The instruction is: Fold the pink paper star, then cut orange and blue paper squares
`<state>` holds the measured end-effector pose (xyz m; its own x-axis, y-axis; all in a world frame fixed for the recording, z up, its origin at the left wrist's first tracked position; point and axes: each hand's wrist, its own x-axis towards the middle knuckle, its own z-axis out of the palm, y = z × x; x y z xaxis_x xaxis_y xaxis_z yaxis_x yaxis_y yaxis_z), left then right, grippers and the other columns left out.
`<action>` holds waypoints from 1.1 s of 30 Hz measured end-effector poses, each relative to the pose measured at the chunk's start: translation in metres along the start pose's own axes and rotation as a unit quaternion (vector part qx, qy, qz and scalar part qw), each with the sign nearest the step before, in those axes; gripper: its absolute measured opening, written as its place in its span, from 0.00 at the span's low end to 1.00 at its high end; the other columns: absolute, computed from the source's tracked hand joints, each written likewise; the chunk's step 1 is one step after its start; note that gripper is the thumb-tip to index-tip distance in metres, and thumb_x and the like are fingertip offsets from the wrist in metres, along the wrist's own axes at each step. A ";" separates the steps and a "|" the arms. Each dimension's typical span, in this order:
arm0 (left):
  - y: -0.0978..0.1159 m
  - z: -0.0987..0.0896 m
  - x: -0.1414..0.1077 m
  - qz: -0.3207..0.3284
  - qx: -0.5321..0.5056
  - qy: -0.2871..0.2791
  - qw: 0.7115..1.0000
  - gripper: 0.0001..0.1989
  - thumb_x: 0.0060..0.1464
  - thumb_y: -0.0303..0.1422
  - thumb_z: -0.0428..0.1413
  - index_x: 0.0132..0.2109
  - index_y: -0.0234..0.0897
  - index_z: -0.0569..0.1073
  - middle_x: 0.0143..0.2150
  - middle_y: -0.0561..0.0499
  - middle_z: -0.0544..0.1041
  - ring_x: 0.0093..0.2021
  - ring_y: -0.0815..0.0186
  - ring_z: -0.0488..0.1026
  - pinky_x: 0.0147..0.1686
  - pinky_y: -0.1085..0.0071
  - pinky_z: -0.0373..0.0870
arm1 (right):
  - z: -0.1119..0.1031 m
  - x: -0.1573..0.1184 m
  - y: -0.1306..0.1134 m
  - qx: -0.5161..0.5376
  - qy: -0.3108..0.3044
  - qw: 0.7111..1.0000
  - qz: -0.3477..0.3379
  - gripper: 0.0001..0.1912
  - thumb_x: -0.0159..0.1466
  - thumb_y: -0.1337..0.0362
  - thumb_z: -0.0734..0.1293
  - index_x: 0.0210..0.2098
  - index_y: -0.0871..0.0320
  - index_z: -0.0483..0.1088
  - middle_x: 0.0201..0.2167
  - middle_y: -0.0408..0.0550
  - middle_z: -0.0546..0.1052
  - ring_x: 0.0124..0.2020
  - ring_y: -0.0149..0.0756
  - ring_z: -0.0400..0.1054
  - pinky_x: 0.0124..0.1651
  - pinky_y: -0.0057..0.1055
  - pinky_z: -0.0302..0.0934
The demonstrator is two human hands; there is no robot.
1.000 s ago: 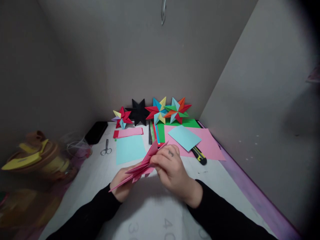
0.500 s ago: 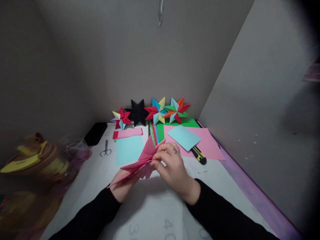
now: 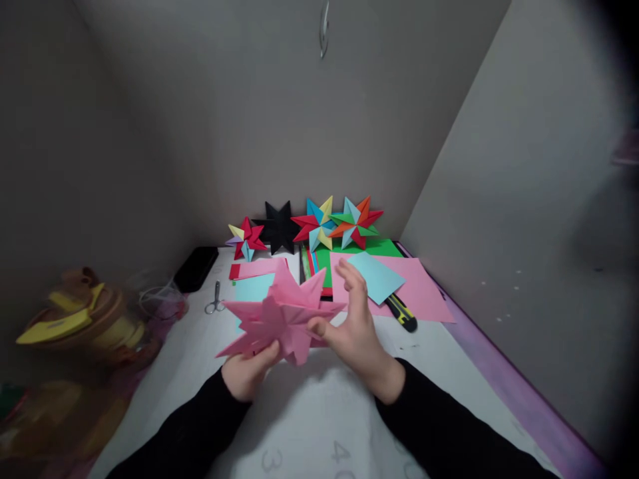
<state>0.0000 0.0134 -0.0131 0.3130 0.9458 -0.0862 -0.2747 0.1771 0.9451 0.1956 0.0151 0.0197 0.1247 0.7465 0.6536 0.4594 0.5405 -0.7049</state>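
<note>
Head view: a many-pointed pink folded-paper star (image 3: 284, 319), raised above the table (image 3: 309, 416), has turned from nearly edge-on to face the camera, so its folds seem easier to check. The left hand (image 3: 247, 374) pinches its lower left, thumb in front. The right hand (image 3: 358, 336) has released its pinch and spreads beside the star's right points; thumb contact is unclear. Scissors (image 3: 216, 293) lie left of the star, a utility knife (image 3: 402, 313) right.

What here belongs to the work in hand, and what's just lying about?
In hand:
pink paper star, held by the left hand
right hand, fingers open, thumb at the star

Apparently lying about:
black star
three multicoloured stars
scissors
cutter
pale-blue sheet on pink sheet, possibly supplies
</note>
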 end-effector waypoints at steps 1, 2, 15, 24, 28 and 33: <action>0.000 0.002 0.000 -0.003 -0.047 0.005 0.999 0.16 0.47 0.37 0.62 0.43 0.34 0.78 0.44 0.43 0.79 0.49 0.52 0.73 0.53 0.57 0.66 | 0.001 0.000 0.002 0.038 -0.011 0.998 0.047 0.48 0.52 0.47 0.71 0.63 0.54 0.45 0.63 0.62 0.52 0.62 0.52 0.50 0.58 0.54 0.51; 0.002 0.003 0.000 -0.004 -0.083 0.007 0.997 0.16 0.47 0.36 0.62 0.44 0.34 0.77 0.45 0.42 0.79 0.49 0.52 0.74 0.53 0.58 0.66 | 0.003 0.001 0.004 0.086 -0.026 0.991 0.101 0.52 0.52 0.47 0.71 0.65 0.54 0.39 0.64 0.63 0.51 0.61 0.52 0.52 0.57 0.53 0.53; 0.000 0.002 0.002 -0.022 -0.145 -0.057 0.988 0.20 0.52 0.33 0.58 0.52 0.33 0.73 0.50 0.41 0.77 0.54 0.48 0.70 0.57 0.54 0.62 | 0.017 -0.001 0.007 0.462 -0.181 0.774 0.394 0.15 0.50 0.63 0.74 0.36 0.62 0.73 0.29 0.48 0.78 0.29 0.33 0.71 0.38 0.32 0.64; 0.030 -0.022 0.002 0.006 -0.184 -0.229 0.956 0.48 0.30 0.62 0.58 0.56 0.39 0.67 0.54 0.42 0.72 0.57 0.45 0.65 0.51 0.55 0.65 | -0.013 0.024 0.022 0.402 -0.264 0.801 0.356 0.14 0.51 0.66 0.73 0.38 0.61 0.72 0.28 0.45 0.77 0.29 0.31 0.71 0.33 0.27 0.63; 0.023 -0.019 0.003 -0.020 -0.079 -0.157 0.984 0.25 0.41 0.43 0.64 0.45 0.33 0.74 0.39 0.43 0.79 0.44 0.54 0.75 0.41 0.65 0.70 | -0.022 0.027 0.019 0.350 -0.299 0.820 0.340 0.13 0.52 0.69 0.71 0.38 0.60 0.71 0.23 0.40 0.74 0.24 0.27 0.68 0.28 0.23 0.60; 0.004 -0.011 0.001 0.003 0.091 -0.080 0.993 0.15 0.44 0.39 0.63 0.36 0.31 0.76 0.30 0.47 0.79 0.32 0.61 0.76 0.34 0.67 0.71 | -0.021 0.024 0.010 0.341 -0.309 0.828 0.321 0.12 0.54 0.70 0.69 0.39 0.60 0.68 0.27 0.42 0.75 0.26 0.27 0.70 0.28 0.23 0.61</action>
<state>-0.0111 0.0179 -0.0129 0.4565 0.8887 -0.0425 -0.1138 0.1057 0.9879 0.2218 0.0300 0.0346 -0.4202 0.9069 -0.0327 -0.1569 -0.1081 -0.9817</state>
